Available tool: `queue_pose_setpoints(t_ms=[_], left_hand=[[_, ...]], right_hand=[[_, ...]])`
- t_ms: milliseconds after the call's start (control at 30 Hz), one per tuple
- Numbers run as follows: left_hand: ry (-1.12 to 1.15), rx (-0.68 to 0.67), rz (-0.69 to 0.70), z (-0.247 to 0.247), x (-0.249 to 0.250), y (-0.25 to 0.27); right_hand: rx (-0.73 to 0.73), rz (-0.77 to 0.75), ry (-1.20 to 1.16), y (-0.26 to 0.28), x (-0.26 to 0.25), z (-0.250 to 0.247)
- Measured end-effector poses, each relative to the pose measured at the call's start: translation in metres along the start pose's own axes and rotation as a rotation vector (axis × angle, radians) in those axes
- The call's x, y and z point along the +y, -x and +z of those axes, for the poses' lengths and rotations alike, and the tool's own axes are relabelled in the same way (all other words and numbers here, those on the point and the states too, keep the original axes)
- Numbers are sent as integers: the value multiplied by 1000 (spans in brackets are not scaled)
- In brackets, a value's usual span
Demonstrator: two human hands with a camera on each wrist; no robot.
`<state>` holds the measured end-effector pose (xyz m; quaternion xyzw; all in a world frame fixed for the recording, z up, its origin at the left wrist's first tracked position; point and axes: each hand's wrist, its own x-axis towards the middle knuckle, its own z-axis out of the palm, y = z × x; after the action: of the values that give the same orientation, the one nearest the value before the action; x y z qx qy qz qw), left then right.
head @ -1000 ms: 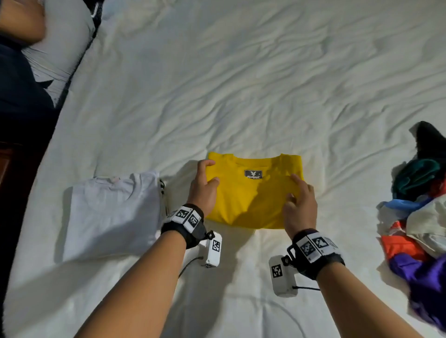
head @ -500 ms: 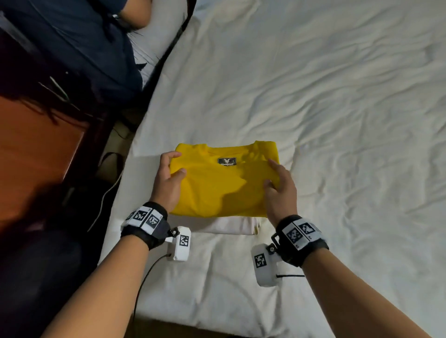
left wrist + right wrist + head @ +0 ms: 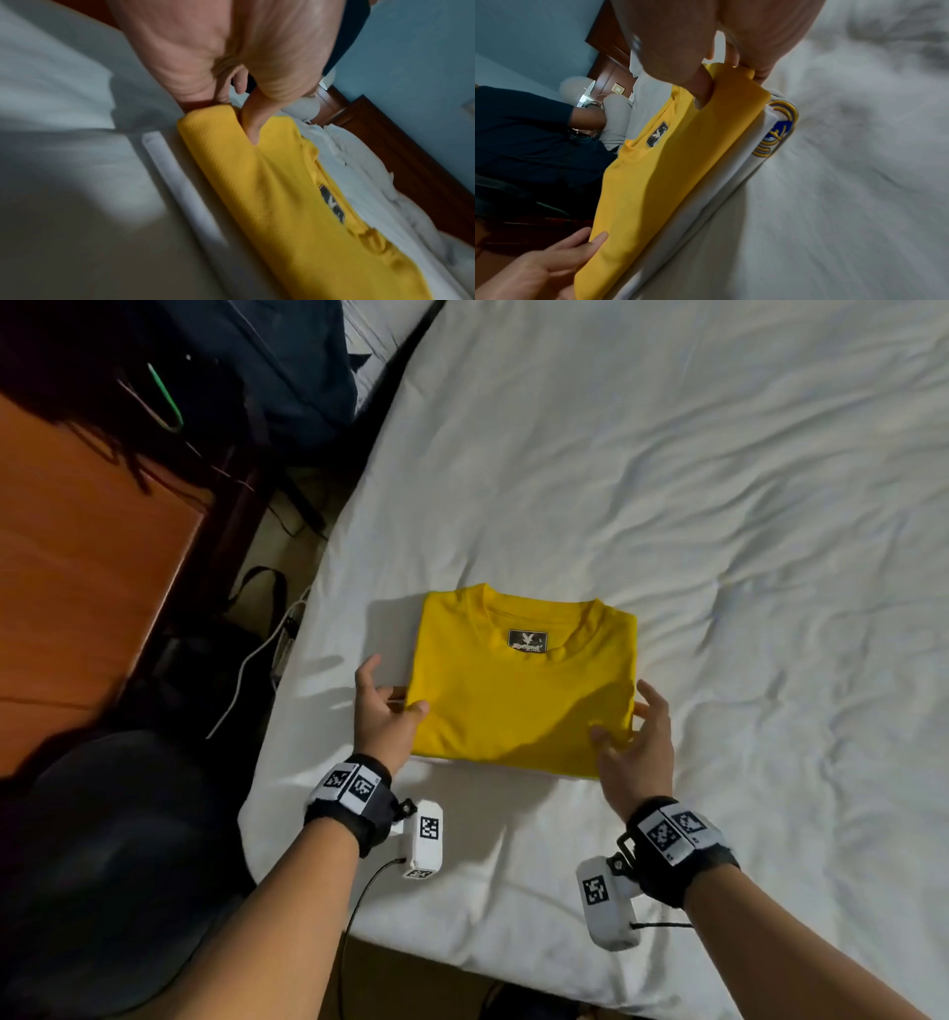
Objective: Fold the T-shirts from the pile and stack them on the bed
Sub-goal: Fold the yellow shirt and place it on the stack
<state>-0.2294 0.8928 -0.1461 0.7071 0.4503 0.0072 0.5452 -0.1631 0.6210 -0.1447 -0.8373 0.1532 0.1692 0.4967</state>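
Note:
A folded yellow T-shirt [image 3: 524, 690] lies neck-up on a folded white T-shirt near the bed's left edge. In the wrist views the white T-shirt [image 3: 731, 172] [image 3: 180, 182] shows as layers under the yellow T-shirt [image 3: 667, 182] [image 3: 295, 192], with a round crest at its corner. My left hand [image 3: 390, 711] pinches the yellow shirt's left edge, thumb on top [image 3: 239, 113]. My right hand [image 3: 621, 726] pinches the near right corner the same way [image 3: 731, 81]. The pile of unfolded shirts is out of view.
The rumpled white bed sheet [image 3: 719, 505] spreads far to the right and back. Left of the bed stand orange-brown wooden furniture [image 3: 77, 608], a white cable [image 3: 246, 670] and a dark bag [image 3: 102, 839]. A person in dark blue [image 3: 287, 367] sits at the far left.
Both hands carried the yellow shirt left from the middle of the bed onto the white shirt, where it now lies. The view swung left, and the pile left the frame.

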Motion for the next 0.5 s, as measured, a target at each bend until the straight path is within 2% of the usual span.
queue_pose_setpoints(t_ms=[100, 133, 167, 233, 333, 400, 500], left_hand=[[-142, 28, 57, 3, -1, 4], [-250, 47, 104, 6, -1, 5], [-411, 70, 187, 10, 2, 8], [-789, 94, 457, 22, 8, 15], [-1024, -54, 760, 54, 12, 17], [-1125, -145, 834, 67, 2, 7], [-1184, -161, 820, 63, -19, -12]], right_hand=[[-21, -4, 27, -1, 0, 2], [-29, 0, 52, -2, -1, 2], [-25, -4, 107, -2, -2, 2], [43, -91, 357, 1, -9, 5], [76, -402, 658, 10, -16, 24], [16, -536, 792, 12, -13, 45], [-70, -541, 969, 4, 8, 59]])
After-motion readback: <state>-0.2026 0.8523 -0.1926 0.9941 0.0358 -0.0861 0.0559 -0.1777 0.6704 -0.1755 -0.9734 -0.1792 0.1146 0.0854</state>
